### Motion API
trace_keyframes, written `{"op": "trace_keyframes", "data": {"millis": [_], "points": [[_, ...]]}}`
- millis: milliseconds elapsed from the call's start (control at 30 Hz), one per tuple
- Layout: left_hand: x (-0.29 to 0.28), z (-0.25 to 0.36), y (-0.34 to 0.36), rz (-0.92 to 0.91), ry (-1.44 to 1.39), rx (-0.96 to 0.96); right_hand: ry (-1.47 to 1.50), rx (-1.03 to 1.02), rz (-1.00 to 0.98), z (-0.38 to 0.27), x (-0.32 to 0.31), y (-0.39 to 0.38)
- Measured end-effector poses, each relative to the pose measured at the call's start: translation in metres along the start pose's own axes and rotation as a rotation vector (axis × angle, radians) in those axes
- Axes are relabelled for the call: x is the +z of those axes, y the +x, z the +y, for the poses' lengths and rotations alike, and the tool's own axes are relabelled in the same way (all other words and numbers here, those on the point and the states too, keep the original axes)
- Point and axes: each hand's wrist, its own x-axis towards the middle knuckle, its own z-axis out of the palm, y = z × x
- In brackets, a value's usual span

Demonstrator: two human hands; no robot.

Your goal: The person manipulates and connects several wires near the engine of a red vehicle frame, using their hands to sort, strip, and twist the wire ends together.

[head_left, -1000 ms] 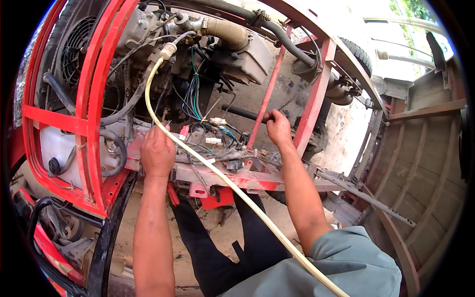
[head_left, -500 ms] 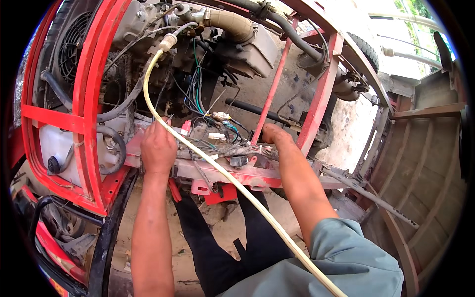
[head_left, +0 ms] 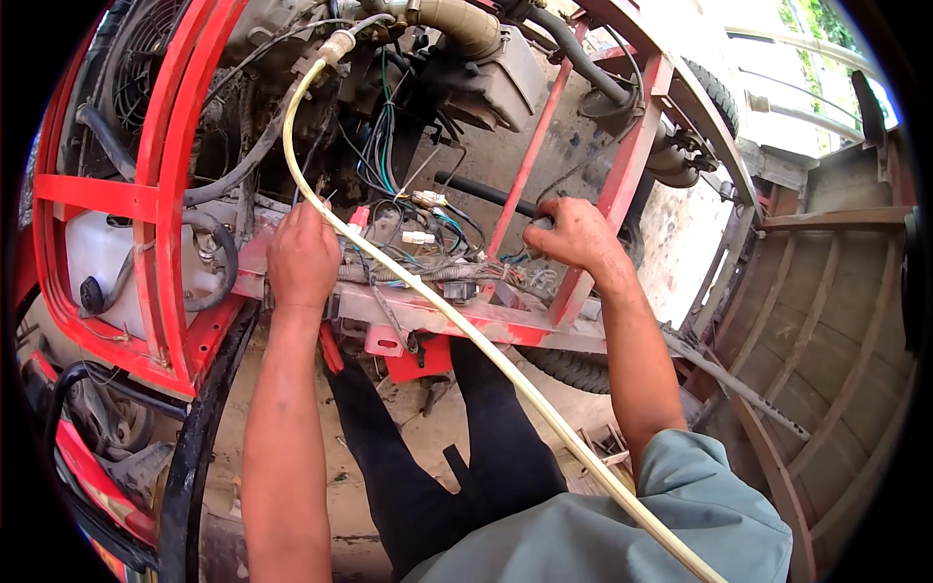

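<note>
My left hand (head_left: 303,255) is closed beside the red frame rail, its fingertips pinched next to a thin pointed end; what they hold is mostly hidden. My right hand (head_left: 580,233) is curled into a grip above the rail's right part, with a bit of something dark grey showing at the thumb; its kind is not clear. Between the hands lies a wiring harness (head_left: 428,274) of several thin wires with white connectors (head_left: 418,237) and a red connector (head_left: 359,218). A pale yellow hose (head_left: 466,332) crosses in front, passing close by my left hand.
An engine with a tan ribbed duct (head_left: 465,27) and a boxy housing (head_left: 494,85) stands beyond the wiring. At left, a red tube frame (head_left: 170,126) surrounds a white plastic tank (head_left: 107,267). A red upright (head_left: 622,165) rises by my right hand. A ribbed panel (head_left: 807,321) stands at far right.
My right hand has lifted away from behind the wiring, moving up and to the right, and now shows as a closed grip. My left hand stays by the rail. The view has shifted slightly.
</note>
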Motion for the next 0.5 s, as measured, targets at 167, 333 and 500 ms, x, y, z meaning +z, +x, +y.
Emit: {"op": "trace_keyframes", "data": {"millis": [167, 333, 500], "points": [[0.003, -0.002, -0.001, 0.02, -0.001, 0.005, 0.564, 0.184, -0.321, -0.005, 0.052, -0.011], [-0.001, 0.002, 0.002, -0.028, -0.021, -0.028, 1.018, 0.203, -0.364, 0.027, 0.101, -0.031], [-0.001, 0.001, 0.001, -0.012, -0.014, -0.029, 0.356, 0.105, 0.265, 0.043, 0.109, -0.058]]}}
